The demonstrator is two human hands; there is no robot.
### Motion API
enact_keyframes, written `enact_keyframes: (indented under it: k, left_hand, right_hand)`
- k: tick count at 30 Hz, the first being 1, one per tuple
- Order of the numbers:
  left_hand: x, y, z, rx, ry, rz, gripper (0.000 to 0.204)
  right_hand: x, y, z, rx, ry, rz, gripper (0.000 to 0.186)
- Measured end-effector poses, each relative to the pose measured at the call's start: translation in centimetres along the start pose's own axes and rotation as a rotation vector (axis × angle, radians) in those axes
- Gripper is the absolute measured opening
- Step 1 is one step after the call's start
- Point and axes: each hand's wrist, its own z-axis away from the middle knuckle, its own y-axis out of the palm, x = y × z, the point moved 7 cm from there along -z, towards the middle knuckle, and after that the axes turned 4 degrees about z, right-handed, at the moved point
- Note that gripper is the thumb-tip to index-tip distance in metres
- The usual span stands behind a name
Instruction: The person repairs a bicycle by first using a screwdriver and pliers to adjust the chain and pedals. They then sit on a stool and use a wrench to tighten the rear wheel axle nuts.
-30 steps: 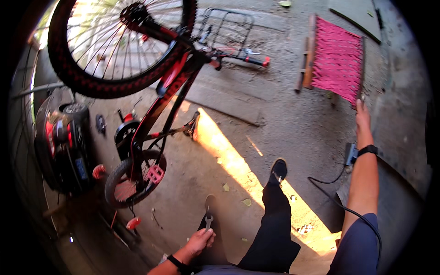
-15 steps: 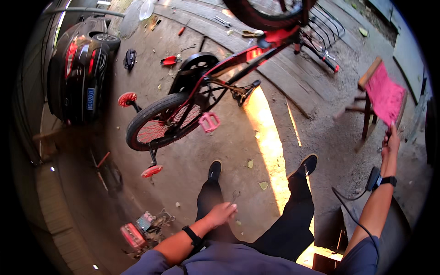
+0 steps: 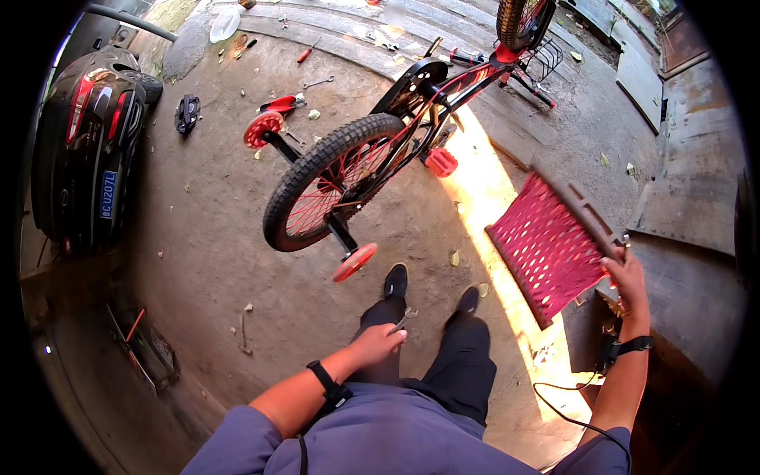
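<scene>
My right hand (image 3: pixel 629 279) grips the wooden frame of a small stool with a red woven seat (image 3: pixel 548 249), holding it tilted above the floor at my right. In my left hand (image 3: pixel 375 347) is a small metal wrench (image 3: pixel 407 317), its open jaw sticking out past the fingers in front of my thigh. Ahead of me stands an upturned black and red bicycle (image 3: pixel 286 194), its near wheel fitted with two red training wheels (image 3: pixel 355 262). A red pedal (image 3: pixel 441 162) juts out toward the stool. Neither hand touches the bicycle.
On the ground beyond the bicycle lie another wrench (image 3: pixel 319 81), a screwdriver (image 3: pixel 307 54) and a red-handled tool (image 3: pixel 279 104). A dark car (image 3: pixel 70 178) is parked at the left. Planks (image 3: pixel 273 30) cross the back; a metal panel (image 3: pixel 689 198) stands far right.
The stool has swung from the far right inward and nearer to me, in my right hand. My left hand keeps the wrench. My feet are closer together, and the view has shifted.
</scene>
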Motion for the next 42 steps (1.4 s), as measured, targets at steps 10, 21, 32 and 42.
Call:
enact_keyframes:
  k: [10,21,32,42]
  left_hand:
    - [8.2,-7.2,4.5,-0.253,0.053,-0.079,0.030]
    - [10.9,-21.0,1.9,-0.176,0.070,-0.239,0.036]
    - [19.3,-38.2,-3.5,-0.069,0.134,-0.400,0.026]
    - [22.8,-39.5,-10.1,-0.083,0.150,-0.390,0.028]
  right_hand:
    - [-5.8,26.9,10.8,0.457,-0.100,-0.012,0.039]
    - [-1.3,52.2,18.1,0.638,-0.062,-0.048,0.044]
    - [-2.0,77.6,23.4,0.989,0.222,-0.164,0.060]
    - [-12.3,85.5,19.9,0.850,0.221,-0.369,0.050]
